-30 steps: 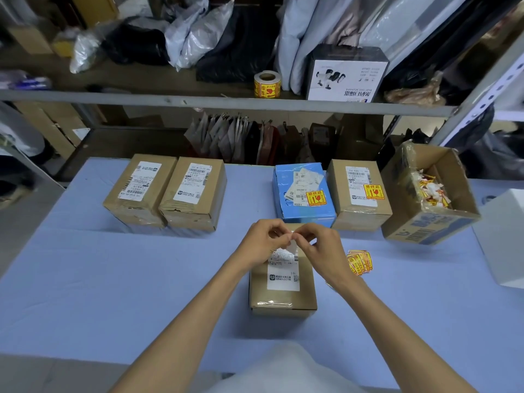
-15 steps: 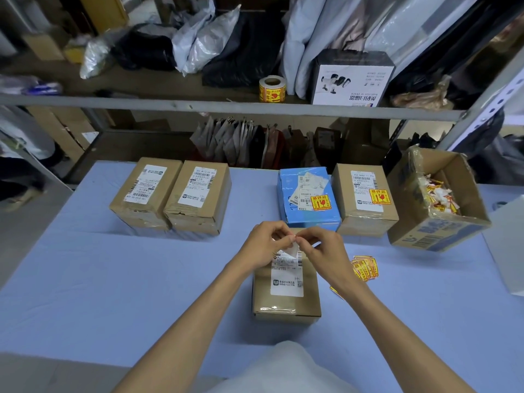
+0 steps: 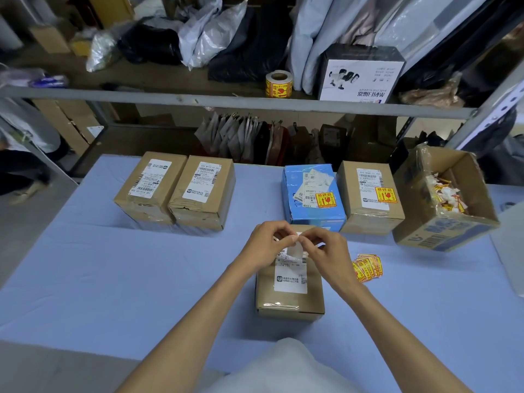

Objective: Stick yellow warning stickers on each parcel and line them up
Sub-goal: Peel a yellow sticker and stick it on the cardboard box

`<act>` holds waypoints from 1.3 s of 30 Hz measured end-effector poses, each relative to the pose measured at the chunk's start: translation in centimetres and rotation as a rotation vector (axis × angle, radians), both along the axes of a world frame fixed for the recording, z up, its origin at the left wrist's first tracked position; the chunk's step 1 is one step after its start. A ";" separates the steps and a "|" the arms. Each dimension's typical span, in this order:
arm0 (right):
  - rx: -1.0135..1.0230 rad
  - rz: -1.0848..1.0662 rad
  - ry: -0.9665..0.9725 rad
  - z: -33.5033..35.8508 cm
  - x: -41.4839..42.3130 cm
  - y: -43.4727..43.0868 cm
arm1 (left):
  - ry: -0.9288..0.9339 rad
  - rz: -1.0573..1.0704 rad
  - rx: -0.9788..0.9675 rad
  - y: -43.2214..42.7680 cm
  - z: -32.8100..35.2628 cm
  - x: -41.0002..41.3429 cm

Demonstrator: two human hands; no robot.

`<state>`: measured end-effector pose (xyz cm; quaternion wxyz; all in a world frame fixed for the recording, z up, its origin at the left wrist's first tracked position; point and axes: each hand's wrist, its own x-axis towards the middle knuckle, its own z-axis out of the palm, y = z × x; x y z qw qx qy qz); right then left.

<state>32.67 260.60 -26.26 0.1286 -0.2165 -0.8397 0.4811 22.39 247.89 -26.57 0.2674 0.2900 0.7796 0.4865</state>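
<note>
Worktop [image 3: 113,279], blue cover: carries five parcels, a sticker pile and an open carton

Near parcel [image 3: 289,299], brown, white address label on top: lies at centre front, under both hands

Left hand [image 3: 269,245]: fingers curled, pinches a small white slip [image 3: 297,250] above the far end of the near parcel

Right hand [image 3: 329,251]: fingers curled, pinches the same slip from the other side, with fingertips close to those of the left hand

Slip: possibly a sticker seen from the back or its backing paper, too small to tell which

Sticker pile [image 3: 367,268], yellow warning stickers, fanned: lies on the worktop just right of the right wrist, apart from the near parcel

Blue parcel [image 3: 312,214], back row: bears a yellow sticker [image 3: 326,199] on its label

Labelled brown parcel [image 3: 371,217], just right of the blue parcel: bears a second yellow sticker [image 3: 385,194]

Left pair [image 3: 175,199], two brown parcels side by side, back row left: shows white labels on top

Open carton [image 3: 442,234], far right, tilted: holds yellow-and-white paper scraps

Sticker roll [image 3: 278,83]: stands on the shelf [image 3: 198,98] behind the worktop
</note>
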 end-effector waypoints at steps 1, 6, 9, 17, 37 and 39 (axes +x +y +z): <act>-0.005 -0.004 0.000 0.0 -0.1 0.0 | -0.004 0.000 0.003 0.0 -0.1 0.0; -0.198 -0.101 0.020 -0.1 -0.3 -0.2 | -0.061 0.048 0.057 -0.1 -0.2 0.2; -0.331 -0.171 0.055 0.2 -0.5 -0.3 | -0.141 0.141 0.079 0.2 -0.4 0.0; -0.426 -0.171 0.084 0.2 -1.0 -0.6 | -0.178 0.188 0.082 2.0 0.1 0.2; -0.486 -0.249 0.082 -0.9 -0.6 0.9 | -0.347 0.390 0.072 2.7 -0.3 -0.5; -0.496 -0.269 0.076 -1.0 -0.7 1.1 | -0.516 0.435 0.162 2.9 0.0 -0.4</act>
